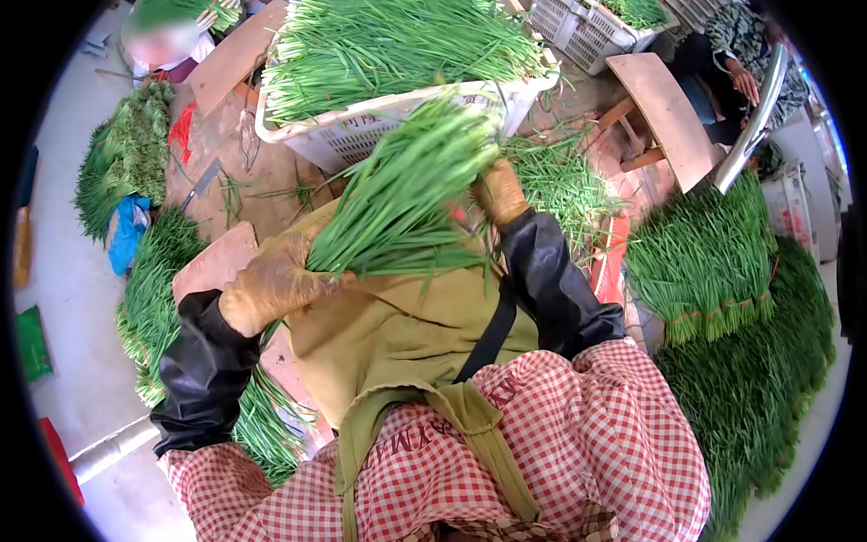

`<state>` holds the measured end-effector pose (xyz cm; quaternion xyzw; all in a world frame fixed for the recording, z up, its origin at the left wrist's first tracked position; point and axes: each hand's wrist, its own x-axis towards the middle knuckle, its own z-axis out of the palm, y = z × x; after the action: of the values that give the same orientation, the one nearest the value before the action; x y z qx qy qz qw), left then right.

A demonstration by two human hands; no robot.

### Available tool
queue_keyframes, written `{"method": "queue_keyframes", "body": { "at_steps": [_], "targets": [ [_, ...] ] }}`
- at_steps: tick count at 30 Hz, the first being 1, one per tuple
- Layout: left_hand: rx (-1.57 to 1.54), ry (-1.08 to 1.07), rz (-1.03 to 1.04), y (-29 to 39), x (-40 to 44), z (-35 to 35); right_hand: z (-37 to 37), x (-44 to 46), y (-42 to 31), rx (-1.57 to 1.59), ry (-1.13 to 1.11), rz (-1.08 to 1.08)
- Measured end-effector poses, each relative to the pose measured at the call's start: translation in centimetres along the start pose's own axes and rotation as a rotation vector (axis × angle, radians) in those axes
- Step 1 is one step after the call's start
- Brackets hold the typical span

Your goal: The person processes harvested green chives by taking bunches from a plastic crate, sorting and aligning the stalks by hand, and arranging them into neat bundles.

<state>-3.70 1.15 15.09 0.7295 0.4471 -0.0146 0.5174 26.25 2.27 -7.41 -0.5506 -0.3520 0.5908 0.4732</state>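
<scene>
A loose bunch of green garlic chives (397, 194) is held up in front of my apron, its pale stem ends toward the upper right and its leaf tips hanging low. My left hand (280, 285), in a worn tan glove, closes on the leafy lower left side. Against the stem end, my right hand (501, 191), gloved alike, is closed with part of its fingers hidden behind the bunch. Just beyond the bunch stands a white plastic crate (361, 122) heaped with more chives (406, 50).
Tied chive bundles (704, 262) stand on the right, and more chives (163, 262) lie at left near a blue bag (129, 235). A knife (203, 183) rests on the boards. Loose chives (564, 185) are scattered right of the crate. Wooden stools (664, 117) and co-workers are farther back.
</scene>
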Motion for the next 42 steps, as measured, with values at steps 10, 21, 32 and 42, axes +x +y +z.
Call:
{"method": "queue_keyframes", "body": {
  "at_steps": [10, 21, 32, 42],
  "targets": [
    [1.299, 0.489, 0.127, -3.8, -2.4, 5.3, -1.4, -1.7, 0.6, 0.589, -0.12, 0.223],
    [0.888, 0.537, -0.066, -7.5, -5.0, 9.5, -9.8, -0.8, 13.7, -1.543, -0.369, 0.196],
    [0.765, 0.523, -0.023, -5.6, -7.8, 9.6, -6.3, -5.9, 22.2, -1.672, -0.408, 0.343],
    [1.094, 0.664, -0.057, -8.5, -6.0, 9.7, 0.5, -7.9, -9.0, -0.245, 0.024, -0.578]
  ]
}}
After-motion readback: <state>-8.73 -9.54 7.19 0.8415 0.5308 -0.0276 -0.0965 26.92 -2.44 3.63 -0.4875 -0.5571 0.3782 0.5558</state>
